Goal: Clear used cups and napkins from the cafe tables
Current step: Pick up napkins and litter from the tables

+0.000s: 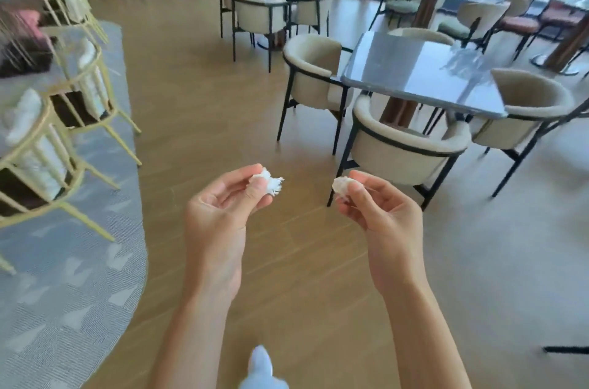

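**Two scraps of napkin, one in each hand**

While I stand over the wooden floor (302, 261), each scrap is small, white and crumpled. The left napkin piece (270, 182) has a frayed, torn edge pointing right, toward the other; the right napkin piece (341, 186) is a rounder wad with no clear long axis. My left hand (223, 207) pinches one between thumb and curled fingers, my right hand (379, 213) the other, near the grey desk (414, 70).

We could not identify the blurred pale blue object (263, 369), cut off by the bottom edge, below the left hand (223, 197).
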